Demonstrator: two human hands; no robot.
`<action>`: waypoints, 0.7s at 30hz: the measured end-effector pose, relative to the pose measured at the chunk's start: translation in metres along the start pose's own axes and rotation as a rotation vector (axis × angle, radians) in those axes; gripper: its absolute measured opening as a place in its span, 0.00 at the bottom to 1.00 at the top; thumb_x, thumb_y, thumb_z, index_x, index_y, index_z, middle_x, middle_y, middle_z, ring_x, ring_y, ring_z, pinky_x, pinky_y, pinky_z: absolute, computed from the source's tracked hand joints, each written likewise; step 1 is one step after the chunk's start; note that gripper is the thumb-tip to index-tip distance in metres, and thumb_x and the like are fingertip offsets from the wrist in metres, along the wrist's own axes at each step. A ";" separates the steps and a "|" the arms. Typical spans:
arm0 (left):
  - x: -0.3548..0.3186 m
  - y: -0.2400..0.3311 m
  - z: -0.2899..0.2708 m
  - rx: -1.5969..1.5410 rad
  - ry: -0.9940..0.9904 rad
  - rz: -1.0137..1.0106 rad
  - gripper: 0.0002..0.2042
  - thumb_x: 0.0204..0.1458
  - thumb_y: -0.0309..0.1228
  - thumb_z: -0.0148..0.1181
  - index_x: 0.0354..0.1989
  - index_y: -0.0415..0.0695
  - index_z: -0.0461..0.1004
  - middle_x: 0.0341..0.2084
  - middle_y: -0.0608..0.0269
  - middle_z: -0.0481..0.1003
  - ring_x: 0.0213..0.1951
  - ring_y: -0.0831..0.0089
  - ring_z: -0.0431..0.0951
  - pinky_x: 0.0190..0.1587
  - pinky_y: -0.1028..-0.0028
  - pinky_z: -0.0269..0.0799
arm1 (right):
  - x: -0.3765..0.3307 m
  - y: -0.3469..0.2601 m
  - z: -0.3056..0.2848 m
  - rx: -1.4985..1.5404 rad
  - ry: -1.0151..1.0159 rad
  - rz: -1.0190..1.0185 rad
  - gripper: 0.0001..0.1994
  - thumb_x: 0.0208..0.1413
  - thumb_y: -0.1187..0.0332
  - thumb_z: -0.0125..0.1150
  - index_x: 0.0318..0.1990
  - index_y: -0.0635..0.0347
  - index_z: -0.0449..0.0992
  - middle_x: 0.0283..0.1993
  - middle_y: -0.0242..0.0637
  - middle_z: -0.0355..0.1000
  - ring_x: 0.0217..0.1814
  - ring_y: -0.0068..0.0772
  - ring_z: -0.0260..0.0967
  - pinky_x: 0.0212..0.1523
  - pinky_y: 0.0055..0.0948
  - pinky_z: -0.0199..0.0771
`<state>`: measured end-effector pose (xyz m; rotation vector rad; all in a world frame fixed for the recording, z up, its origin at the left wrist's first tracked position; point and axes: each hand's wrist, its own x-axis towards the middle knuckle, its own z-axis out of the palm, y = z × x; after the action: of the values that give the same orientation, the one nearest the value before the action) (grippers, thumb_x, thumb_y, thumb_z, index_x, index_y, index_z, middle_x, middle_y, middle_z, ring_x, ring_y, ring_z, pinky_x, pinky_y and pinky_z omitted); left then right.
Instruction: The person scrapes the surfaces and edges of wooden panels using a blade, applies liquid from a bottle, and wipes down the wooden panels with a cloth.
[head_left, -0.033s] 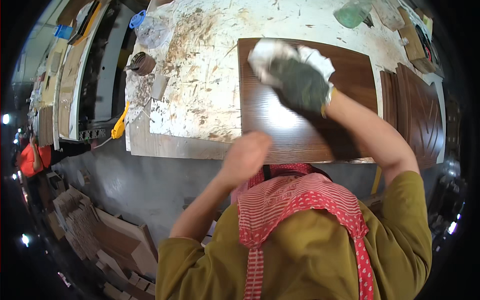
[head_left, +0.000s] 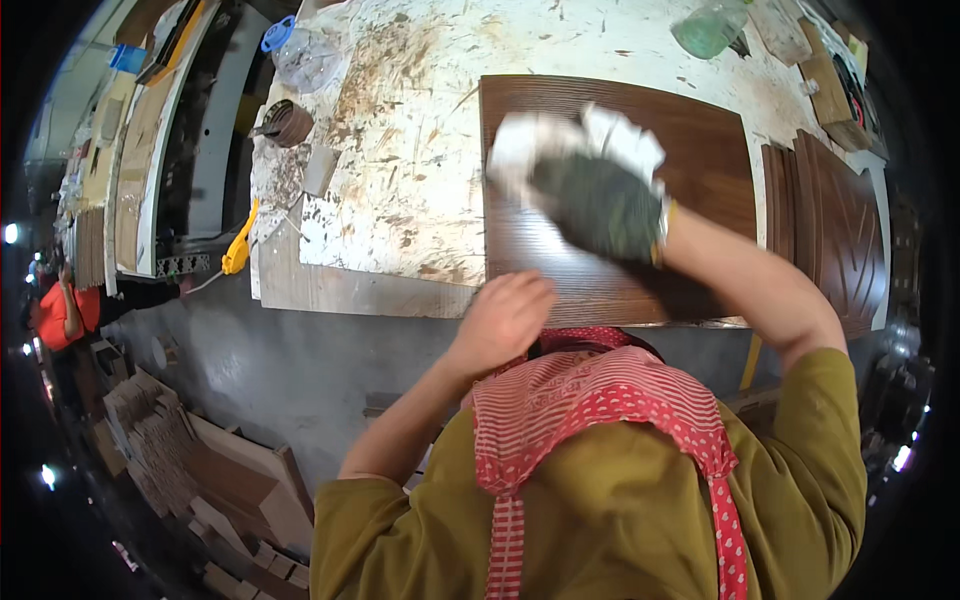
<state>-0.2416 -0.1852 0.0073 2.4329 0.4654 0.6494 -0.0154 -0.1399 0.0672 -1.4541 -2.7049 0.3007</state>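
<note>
Panel (head_left: 700,170) of dark brown wood grain lies flat on the stained desk (head_left: 400,170), at its near edge.
Right hand (head_left: 598,200), in a dark glove, presses a bunched white cloth (head_left: 560,135) onto the panel, fingers closed around it. Left hand (head_left: 503,318), bare, sits at the panel's near edge, fingers curled loosely together, gripping nothing visible. A second carved brown panel (head_left: 840,230) lies just beside.
</note>
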 end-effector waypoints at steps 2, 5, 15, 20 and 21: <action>-0.005 0.002 0.013 0.051 -0.017 -0.042 0.13 0.47 0.26 0.56 0.43 0.42 0.73 0.48 0.61 0.72 0.54 0.63 0.69 0.55 0.61 0.62 | 0.001 -0.018 0.009 0.213 -0.334 0.079 0.24 0.50 0.69 0.53 0.57 0.62 0.64 0.46 0.53 0.71 0.49 0.42 0.71 0.46 0.41 0.73; -0.010 0.001 0.016 0.102 0.017 -0.014 0.14 0.45 0.25 0.58 0.44 0.45 0.74 0.51 0.65 0.71 0.55 0.66 0.69 0.55 0.63 0.61 | 0.021 0.010 0.022 -0.043 0.010 -0.097 0.22 0.50 0.71 0.53 0.56 0.49 0.67 0.44 0.46 0.72 0.46 0.40 0.72 0.44 0.37 0.74; -0.019 0.002 0.025 0.099 0.066 -0.029 0.16 0.44 0.26 0.59 0.44 0.47 0.74 0.50 0.65 0.72 0.54 0.67 0.70 0.55 0.64 0.61 | 0.069 0.046 0.064 0.040 0.186 -0.041 0.17 0.60 0.65 0.48 0.56 0.47 0.69 0.50 0.45 0.70 0.54 0.36 0.68 0.54 0.37 0.70; -0.011 0.005 0.013 0.109 0.050 0.025 0.12 0.50 0.26 0.55 0.45 0.45 0.73 0.52 0.63 0.71 0.54 0.67 0.70 0.55 0.66 0.62 | 0.072 0.058 0.032 -0.202 0.148 0.207 0.23 0.56 0.67 0.51 0.61 0.49 0.62 0.53 0.48 0.67 0.54 0.45 0.67 0.54 0.42 0.67; -0.010 0.006 0.011 0.112 0.055 0.007 0.12 0.50 0.26 0.55 0.45 0.45 0.73 0.52 0.63 0.71 0.54 0.67 0.70 0.55 0.66 0.62 | 0.062 0.041 0.044 -0.197 0.220 0.012 0.23 0.55 0.65 0.51 0.61 0.51 0.62 0.49 0.47 0.70 0.54 0.47 0.66 0.54 0.40 0.66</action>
<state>-0.2431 -0.1991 -0.0008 2.5280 0.5282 0.7116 -0.0224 -0.0723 0.0130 -1.4516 -2.6084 -0.1236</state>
